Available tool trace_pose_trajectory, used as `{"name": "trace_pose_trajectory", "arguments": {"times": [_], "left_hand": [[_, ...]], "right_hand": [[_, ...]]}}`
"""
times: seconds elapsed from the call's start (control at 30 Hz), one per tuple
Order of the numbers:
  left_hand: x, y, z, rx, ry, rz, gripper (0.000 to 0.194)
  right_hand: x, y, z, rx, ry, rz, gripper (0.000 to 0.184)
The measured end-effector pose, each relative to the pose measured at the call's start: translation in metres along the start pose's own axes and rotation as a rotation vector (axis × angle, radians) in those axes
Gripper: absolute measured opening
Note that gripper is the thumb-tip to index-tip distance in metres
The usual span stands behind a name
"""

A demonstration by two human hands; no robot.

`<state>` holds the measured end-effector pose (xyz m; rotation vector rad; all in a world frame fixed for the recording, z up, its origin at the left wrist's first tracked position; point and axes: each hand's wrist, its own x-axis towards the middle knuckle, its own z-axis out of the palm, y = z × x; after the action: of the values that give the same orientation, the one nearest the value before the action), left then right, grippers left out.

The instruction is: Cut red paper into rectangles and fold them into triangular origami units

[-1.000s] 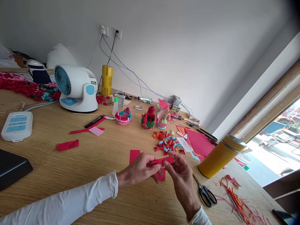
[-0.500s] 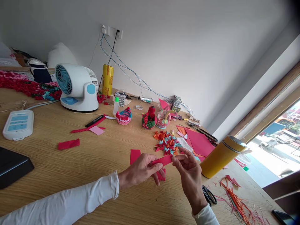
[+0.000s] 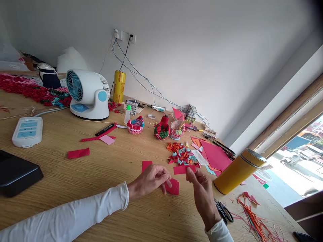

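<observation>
red paper strip point(image 3: 182, 169) pinched in right hand point(image 3: 202, 188), left hand point(image 3: 148, 179) apart

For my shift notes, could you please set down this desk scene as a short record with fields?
Left hand: fingertips on a red paper piece lying on the wooden desk
Right hand: pinches a red paper strip above the desk
Grip: only the right hand holds anything
Beside right hand: yellow flask, scissors
Behind the hands: pile of folded paper bits, white fan
</observation>
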<state>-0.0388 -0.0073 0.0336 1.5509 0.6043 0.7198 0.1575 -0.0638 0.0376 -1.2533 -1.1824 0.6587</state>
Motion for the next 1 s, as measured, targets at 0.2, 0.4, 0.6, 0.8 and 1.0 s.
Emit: {"name": "trace_pose_trajectory", "arguments": {"times": [0.2, 0.4, 0.6, 0.8, 1.0], "left_hand": [[-0.002, -0.005, -0.011, -0.128, 0.017, -0.066, 0.046], [-0.011, -0.001, -0.009, -0.374, -0.283, -0.186, 0.048], [-0.012, -0.007, -0.011, -0.444, -0.330, -0.186, 0.043], [-0.011, -0.007, -0.014, -0.422, -0.358, -0.171, 0.046], [-0.013, -0.010, -0.014, -0.339, -0.315, -0.127, 0.047]], "right_hand": [[-0.001, 0.005, 0.002, 0.032, -0.214, 0.026, 0.028], [-0.007, 0.006, 0.017, -0.044, -0.424, -0.027, 0.031], [-0.008, 0.001, 0.018, 0.006, -0.476, -0.025, 0.027], [-0.008, 0.000, 0.021, 0.044, -0.454, -0.002, 0.027], [-0.013, -0.007, 0.023, 0.083, -0.337, 0.002, 0.040]]}}
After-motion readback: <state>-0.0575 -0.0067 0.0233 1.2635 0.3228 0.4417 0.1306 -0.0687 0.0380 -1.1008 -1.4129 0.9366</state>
